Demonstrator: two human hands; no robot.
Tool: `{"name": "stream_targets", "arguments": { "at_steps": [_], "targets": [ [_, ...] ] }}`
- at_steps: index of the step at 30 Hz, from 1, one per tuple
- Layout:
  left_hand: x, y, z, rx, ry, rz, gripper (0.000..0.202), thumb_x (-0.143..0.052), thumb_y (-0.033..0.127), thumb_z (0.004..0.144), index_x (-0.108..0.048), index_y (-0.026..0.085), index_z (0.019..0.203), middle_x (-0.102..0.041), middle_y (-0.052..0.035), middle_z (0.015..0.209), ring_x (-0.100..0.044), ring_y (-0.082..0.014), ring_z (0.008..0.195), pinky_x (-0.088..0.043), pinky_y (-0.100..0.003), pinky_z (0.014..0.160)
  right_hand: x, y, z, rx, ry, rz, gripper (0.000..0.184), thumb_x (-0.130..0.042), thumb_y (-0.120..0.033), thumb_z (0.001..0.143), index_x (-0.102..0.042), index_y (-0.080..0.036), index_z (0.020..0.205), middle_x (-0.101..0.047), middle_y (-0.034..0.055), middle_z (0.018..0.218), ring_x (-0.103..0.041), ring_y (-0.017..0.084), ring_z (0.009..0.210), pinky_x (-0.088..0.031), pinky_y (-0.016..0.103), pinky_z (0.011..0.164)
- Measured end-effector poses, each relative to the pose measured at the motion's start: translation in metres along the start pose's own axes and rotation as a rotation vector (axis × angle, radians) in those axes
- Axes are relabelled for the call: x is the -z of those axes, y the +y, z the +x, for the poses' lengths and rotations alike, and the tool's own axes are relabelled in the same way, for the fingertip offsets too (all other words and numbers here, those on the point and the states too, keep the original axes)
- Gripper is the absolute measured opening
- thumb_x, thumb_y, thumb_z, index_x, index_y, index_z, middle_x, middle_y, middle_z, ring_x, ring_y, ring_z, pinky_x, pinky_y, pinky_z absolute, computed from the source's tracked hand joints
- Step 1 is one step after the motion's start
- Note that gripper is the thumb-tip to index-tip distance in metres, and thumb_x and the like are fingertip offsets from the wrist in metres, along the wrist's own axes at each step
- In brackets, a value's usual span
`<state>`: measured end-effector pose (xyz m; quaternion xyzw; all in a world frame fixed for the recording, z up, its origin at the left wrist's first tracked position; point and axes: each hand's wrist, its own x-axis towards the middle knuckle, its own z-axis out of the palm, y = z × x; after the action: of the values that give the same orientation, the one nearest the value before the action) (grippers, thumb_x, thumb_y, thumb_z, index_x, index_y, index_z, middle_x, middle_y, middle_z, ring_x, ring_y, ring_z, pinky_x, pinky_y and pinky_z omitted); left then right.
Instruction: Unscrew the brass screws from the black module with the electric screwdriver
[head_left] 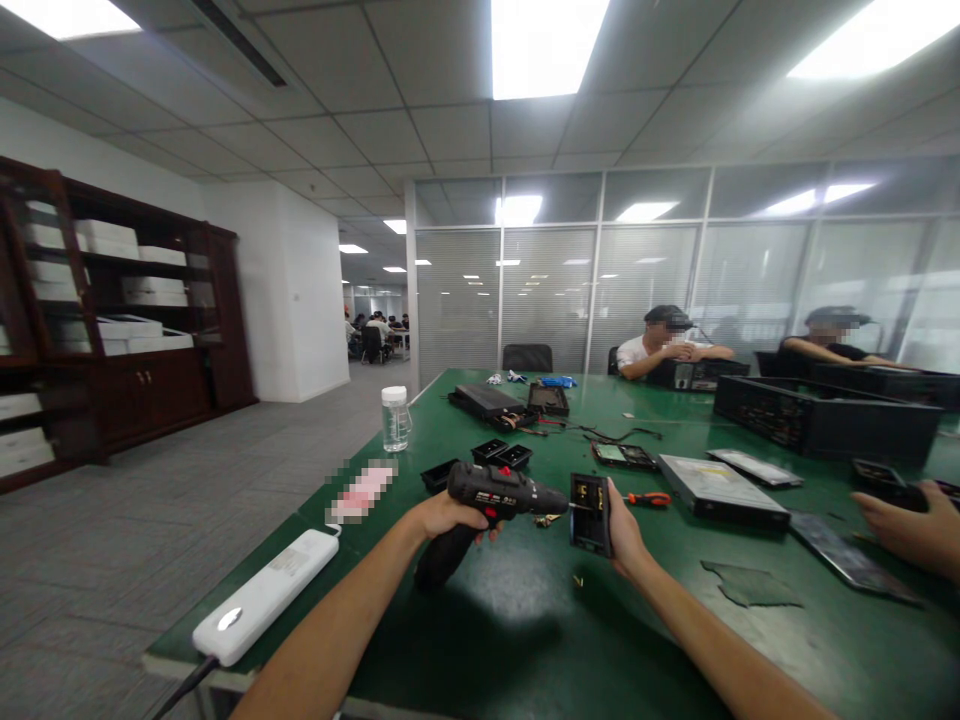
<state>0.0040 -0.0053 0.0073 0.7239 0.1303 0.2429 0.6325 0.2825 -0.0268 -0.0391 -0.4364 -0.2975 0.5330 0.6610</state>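
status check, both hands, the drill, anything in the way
Left hand gripping power drill. Right hand holding black plastic part upright, drill aimed at its open side. Orange screwdriver and small brass-coloured pieces close by, not blocking.

Drill (476, 490): black, red button (491, 513). Box (590, 540) at drill's tip: black, gold bits (582, 491) inside. Screwdriver (651, 499) right of drill: orange-and-black handle. Bottle (395, 428) left beyond drill: clear, white cap (394, 393). Power strip (281, 585) left of drill: white. Tabletop (420, 645) under drill: green.

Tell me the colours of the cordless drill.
The cordless drill is black with small red parts, as the head view shows.
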Motion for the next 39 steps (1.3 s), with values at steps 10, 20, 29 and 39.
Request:
{"name": "stream_targets", "arguments": {
  "at_steps": [10, 20, 29, 39],
  "targets": [
    [-0.0003, 0.0008, -0.0001, 0.005, 0.004, 0.007, 0.031, -0.055, 0.015, 0.062, -0.058, 0.007, 0.091, -0.059, -0.0101, 0.081, -0.054, -0.0164, 0.068, -0.040, -0.022, 0.052, -0.0018, -0.0027, -0.0053, -0.024, -0.007, 0.049, 0.026, -0.054, -0.048, 0.064, -0.064, -0.024, 0.063, -0.065, 0.0093, 0.065, -0.058, 0.023, 0.055, -0.045, 0.036, 0.056],
    [0.0010, -0.0005, -0.0005, -0.005, 0.000, -0.010, 0.030, -0.055, 0.014, 0.062, -0.058, 0.006, 0.091, -0.059, -0.0101, 0.080, -0.054, -0.0159, 0.067, -0.040, -0.023, 0.052, -0.0046, -0.0023, -0.0068, -0.034, 0.033, 0.065, 0.028, -0.053, -0.047, 0.065, -0.062, -0.021, 0.064, -0.062, 0.0049, 0.056, -0.055, 0.017, 0.048, -0.044, 0.030, 0.053],
    [0.0012, 0.0000, 0.0001, 0.011, 0.015, -0.014, 0.031, -0.056, 0.014, 0.061, -0.057, 0.007, 0.091, -0.059, -0.0105, 0.081, -0.054, -0.0170, 0.068, -0.041, -0.023, 0.052, -0.0093, 0.0004, -0.0085, 0.025, 0.095, 0.024, 0.037, -0.052, -0.054, 0.063, -0.058, -0.018, 0.068, -0.059, -0.0007, 0.051, -0.054, 0.015, 0.044, -0.043, 0.027, 0.048],
    [-0.0007, 0.0025, -0.0005, 0.017, 0.017, -0.014, 0.030, -0.058, 0.016, 0.061, -0.058, 0.007, 0.089, -0.059, -0.0095, 0.078, -0.054, -0.0156, 0.065, -0.040, -0.022, 0.051, -0.0087, 0.0011, -0.0075, 0.041, 0.086, 0.020, 0.037, -0.052, -0.054, 0.064, -0.058, -0.018, 0.070, -0.060, -0.0004, 0.054, -0.055, 0.015, 0.046, -0.044, 0.028, 0.049]
  ]
}}
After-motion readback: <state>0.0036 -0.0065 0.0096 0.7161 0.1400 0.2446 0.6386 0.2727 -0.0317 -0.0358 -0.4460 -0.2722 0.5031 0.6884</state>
